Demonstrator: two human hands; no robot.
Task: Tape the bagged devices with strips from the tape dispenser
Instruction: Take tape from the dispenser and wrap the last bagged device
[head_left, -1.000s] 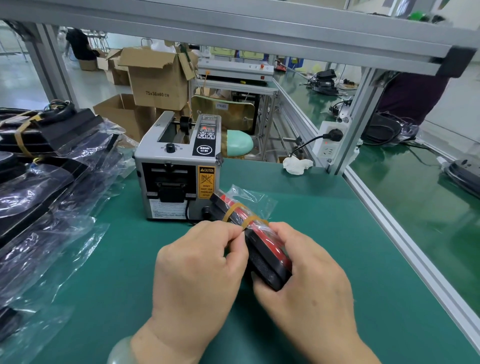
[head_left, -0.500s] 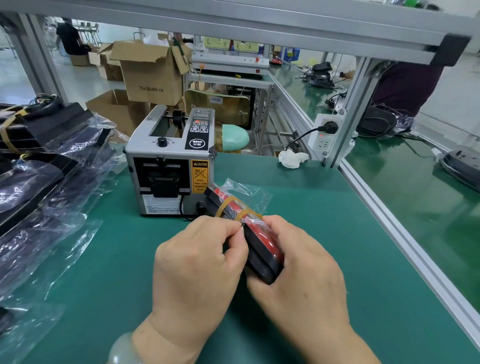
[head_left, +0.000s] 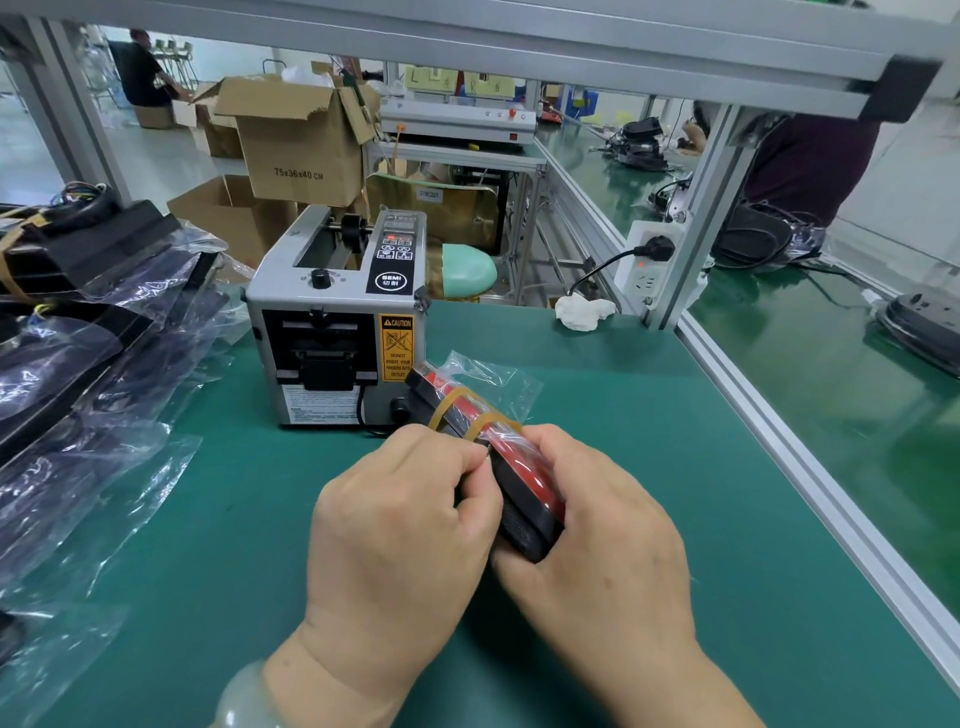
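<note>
Fingers of the left hand (head_left: 400, 525) pinch the bagged device (head_left: 522, 486), and the right hand (head_left: 597, 525) curls round its other side. It looks hard and light but slippery in its plastic, so grip the firm edges.

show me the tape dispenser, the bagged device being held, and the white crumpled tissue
tape dispenser (head_left: 335, 332), head view, front face just above the outlet
bagged device (head_left: 524, 475), head view, red top face under the film
white tissue (head_left: 584, 312), head view, middle of the crumpled wad
</note>
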